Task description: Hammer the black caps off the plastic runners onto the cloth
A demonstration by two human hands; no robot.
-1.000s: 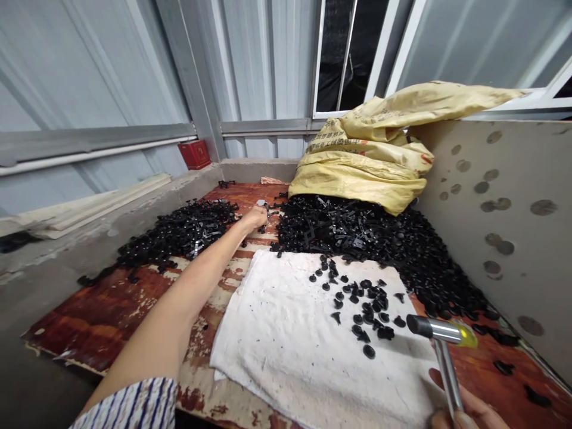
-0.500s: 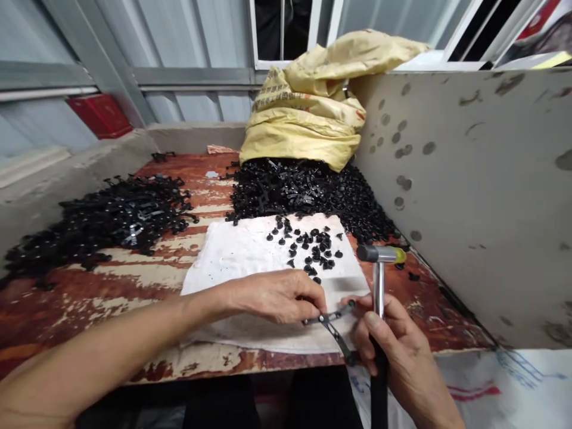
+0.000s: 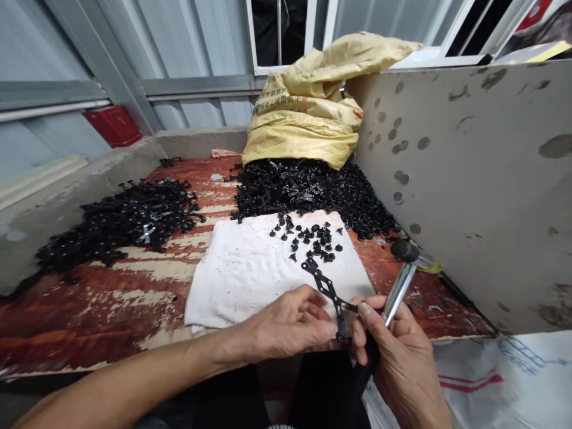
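Note:
My right hand point(image 3: 400, 351) is closed around the dark handle of a small hammer point(image 3: 398, 295), whose shaft is metal and whose head has a black face. Its thumb and fingers also pinch one arm of a black scissor linkage point(image 3: 328, 290). That linkage stretches up and left over the white cloth point(image 3: 232, 280), its crossed bars joined by bright rivets. At its lower end my left hand point(image 3: 295, 322) is curled, with the fingertips against the bar; their exact grip is partly hidden. Several small black round-headed pegs point(image 3: 317, 241) lie on the cloth's upper right.
Behind the cloth, a heap of black parts point(image 3: 304, 187) spills from a yellow sack point(image 3: 301, 134). Another pile of black linkages point(image 3: 129, 217) lies at the left. A spotted upright board point(image 3: 473, 196) borders the worn red tabletop point(image 3: 120, 304) on the right.
The linkage now reaches up and left across the cloth, its far end near the pegs. My left hand has shifted down to its lower end. The hammer head has tipped right and away.

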